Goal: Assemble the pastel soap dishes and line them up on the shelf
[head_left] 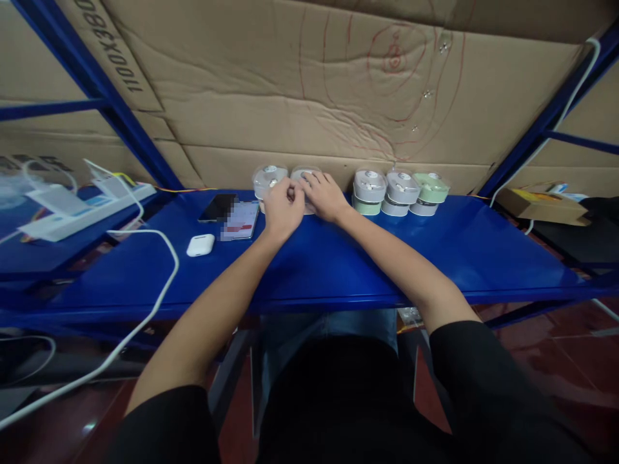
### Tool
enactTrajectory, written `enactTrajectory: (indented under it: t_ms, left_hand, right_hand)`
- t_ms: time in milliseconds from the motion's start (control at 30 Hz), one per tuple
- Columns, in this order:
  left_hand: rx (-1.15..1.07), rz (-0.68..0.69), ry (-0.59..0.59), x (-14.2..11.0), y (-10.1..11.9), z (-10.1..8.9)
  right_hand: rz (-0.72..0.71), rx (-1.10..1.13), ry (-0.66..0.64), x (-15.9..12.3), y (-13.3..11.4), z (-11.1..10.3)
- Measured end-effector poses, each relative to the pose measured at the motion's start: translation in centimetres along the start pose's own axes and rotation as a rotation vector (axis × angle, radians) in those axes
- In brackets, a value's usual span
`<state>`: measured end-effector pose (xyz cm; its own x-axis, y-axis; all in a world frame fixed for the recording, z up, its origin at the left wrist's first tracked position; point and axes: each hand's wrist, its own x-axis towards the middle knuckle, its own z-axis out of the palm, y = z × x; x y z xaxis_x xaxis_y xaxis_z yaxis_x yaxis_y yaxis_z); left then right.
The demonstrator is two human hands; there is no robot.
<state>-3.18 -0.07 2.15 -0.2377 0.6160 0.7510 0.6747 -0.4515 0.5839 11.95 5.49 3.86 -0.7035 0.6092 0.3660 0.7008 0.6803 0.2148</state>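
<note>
At the back of the blue shelf, my left hand (pixel 284 207) is closed, its fingers curled and thumb meeting the fingertips. What it pinches, if anything, is too small to make out. My right hand (pixel 323 194) bends its fingers over the front and side of a round grey box with a clear lid (pixel 300 173). Both hands touch or nearly touch each other. Just behind my left hand stands another clear-lidded round box (pixel 269 177), partly covered. To the right are three stacks of two: a grey box (pixel 370 185), a second grey box (pixel 402 187) and a green box (pixel 431 187) on top.
On the left of the shelf (pixel 333 264) lie a dark phone (pixel 217 208), a phone with its screen lit (pixel 246 222) and a white earbud case (pixel 200 245). A white cable (pixel 169 258) loops past the left edge. Cardboard (pixel 271 129) closes off the back.
</note>
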Motion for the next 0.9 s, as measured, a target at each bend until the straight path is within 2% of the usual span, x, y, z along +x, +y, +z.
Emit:
enactTrajectory:
  t_ms: [200,400,500,633,700,767,900]
  left_hand:
    - [-0.004,0.059,0.066,0.2,-0.1,-0.1]
    - [-0.029,0.159,-0.030,0.5,-1.2,0.1]
    - [-0.075,0.203,-0.222,0.1,-1.5,0.3]
    - [-0.167,0.209,-0.620,-0.9,-1.3,0.3]
    - [-0.185,0.182,-0.772,-1.4,-0.9,0.3]
    - [-0.171,0.176,-0.852,-1.7,-0.5,0.3]
    - [-0.087,0.193,-0.869,-1.9,0.5,0.0]
  right_hand:
    - [-0.065,0.043,0.129,-3.1,2.1,-0.6]
    - [-0.091,0.200,0.313,-9.4,5.9,-2.1]
    - [-0.074,0.271,0.325,-12.9,7.0,-2.4]
    - [-0.104,0.340,0.163,-16.0,7.3,-2.0]
    - [-0.127,0.366,0.109,-16.6,7.1,-1.9]
    - [-0.126,0.375,0.092,-16.7,7.0,-2.0]
    - [-0.029,0.361,0.009,-16.6,7.2,-2.4]
